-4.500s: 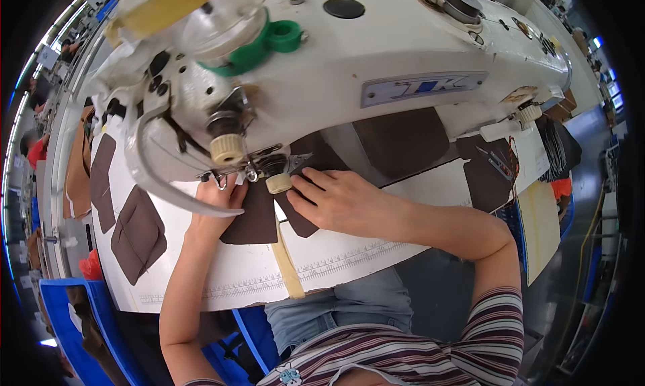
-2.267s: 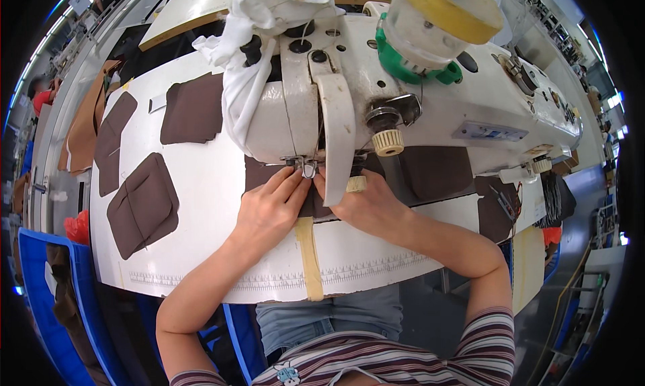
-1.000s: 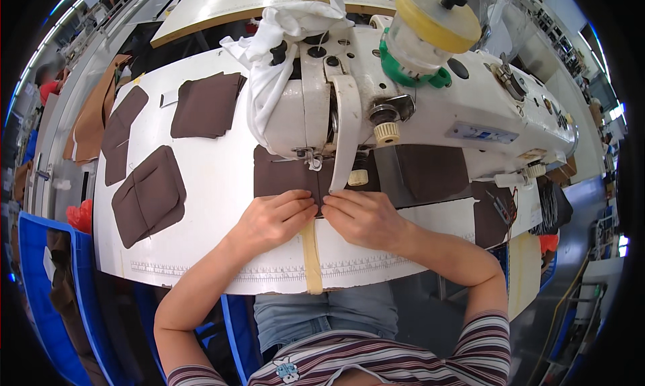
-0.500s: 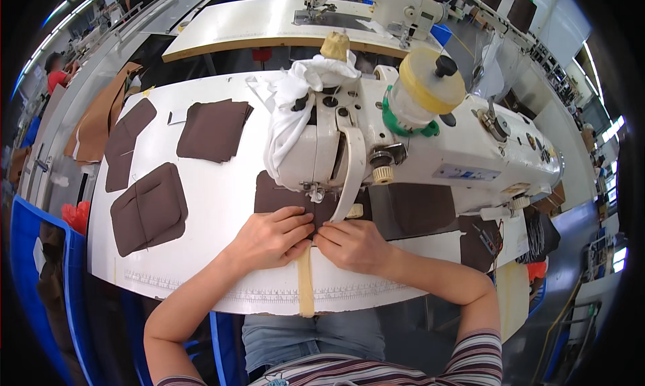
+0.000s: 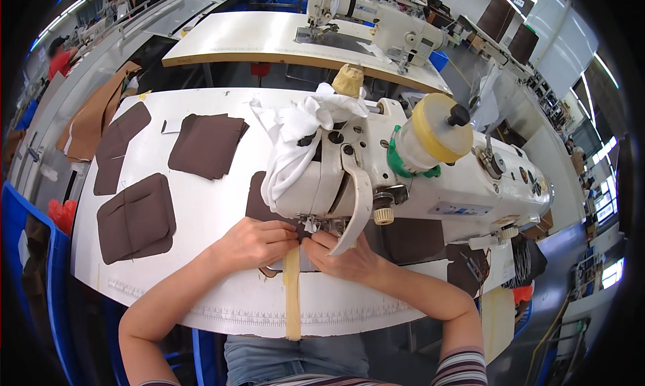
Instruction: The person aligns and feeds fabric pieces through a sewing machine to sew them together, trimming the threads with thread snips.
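Note:
My left hand (image 5: 259, 242), fingers closed, grips a dark brown fabric piece (image 5: 261, 203) just left of the presser foot (image 5: 311, 226) on the white sewing machine (image 5: 410, 204). My right hand (image 5: 337, 251) has its fingers bent and closed at the same piece, right of the foot and partly behind the machine's curved white lever (image 5: 356, 208); its fingertips are partly hidden. A yellow tape strip (image 5: 291, 298) runs below my hands over the white table (image 5: 181, 278). A white cloth (image 5: 289, 161) is draped over the machine head.
Brown fabric pieces (image 5: 134, 218) and a stack (image 5: 205, 144) lie at the left, others (image 5: 410, 241) at the right. A blue bin (image 5: 33, 272) stands left. Behind are another machine table (image 5: 242, 36) and a person in red (image 5: 58, 62).
The view has tilted up, showing more of the workshop. The brown piece has advanced under the foot, uncovering the plate near my hands, which remain on it beside the foot.

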